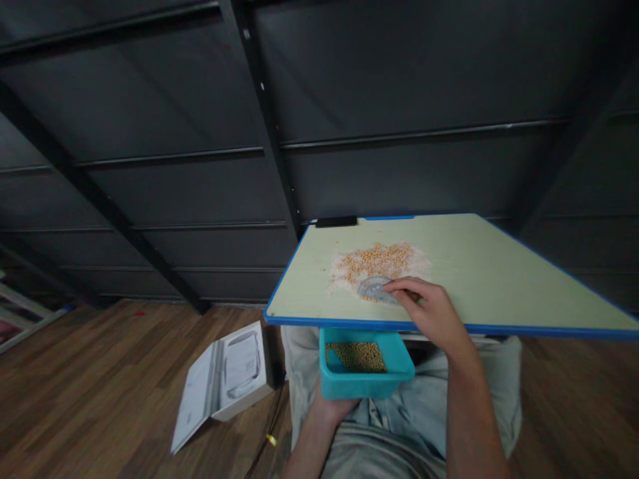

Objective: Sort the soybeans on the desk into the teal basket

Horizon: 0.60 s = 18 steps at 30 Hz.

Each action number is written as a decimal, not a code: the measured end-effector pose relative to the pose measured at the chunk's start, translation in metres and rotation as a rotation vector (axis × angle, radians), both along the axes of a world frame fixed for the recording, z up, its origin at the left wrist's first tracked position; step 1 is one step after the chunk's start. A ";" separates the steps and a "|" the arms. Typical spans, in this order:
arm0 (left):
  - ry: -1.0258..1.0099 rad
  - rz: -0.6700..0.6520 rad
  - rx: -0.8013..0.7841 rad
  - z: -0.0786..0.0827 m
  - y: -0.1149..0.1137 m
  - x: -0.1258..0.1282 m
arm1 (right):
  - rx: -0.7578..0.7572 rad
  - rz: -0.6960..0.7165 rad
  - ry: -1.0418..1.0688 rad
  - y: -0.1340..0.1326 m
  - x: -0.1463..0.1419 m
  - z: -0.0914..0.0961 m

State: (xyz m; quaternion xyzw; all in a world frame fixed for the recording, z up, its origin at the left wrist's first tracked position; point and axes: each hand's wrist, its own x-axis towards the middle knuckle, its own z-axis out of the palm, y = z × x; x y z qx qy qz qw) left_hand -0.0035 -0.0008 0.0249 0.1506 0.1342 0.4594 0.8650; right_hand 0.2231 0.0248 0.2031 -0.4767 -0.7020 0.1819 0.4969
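Right hand (429, 311) is pinching a clear plastic disc (371, 287) at the near edge of yellow beans (374, 258) lying on the table (504, 279). Left hand (335, 404) is supporting a teal tub (367, 386) underneath; cannot tell its finger closure.

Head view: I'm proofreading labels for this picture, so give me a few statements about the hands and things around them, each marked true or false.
1. The left hand supports the teal container from below. True.
2. The right hand is inside the teal container. False: it is over the table, touching a translucent piece.
3. Beans fill the teal container to the brim. False: they lie low in it, below its rim.
4. The white box on the floor is open. True.
5. The black object lies at the table's near edge. False: it lies at the far edge.
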 end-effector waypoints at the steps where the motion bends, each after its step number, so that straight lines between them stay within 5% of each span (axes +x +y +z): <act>1: 0.013 0.004 0.001 -0.001 0.000 0.000 | -0.001 0.008 0.001 -0.001 0.000 0.000; 8: 0.070 0.018 -0.059 0.004 0.000 0.004 | 0.016 0.053 0.006 -0.004 -0.001 0.003; 18: -0.058 -0.062 0.070 0.000 0.003 0.003 | 0.014 0.077 0.012 -0.005 0.000 0.002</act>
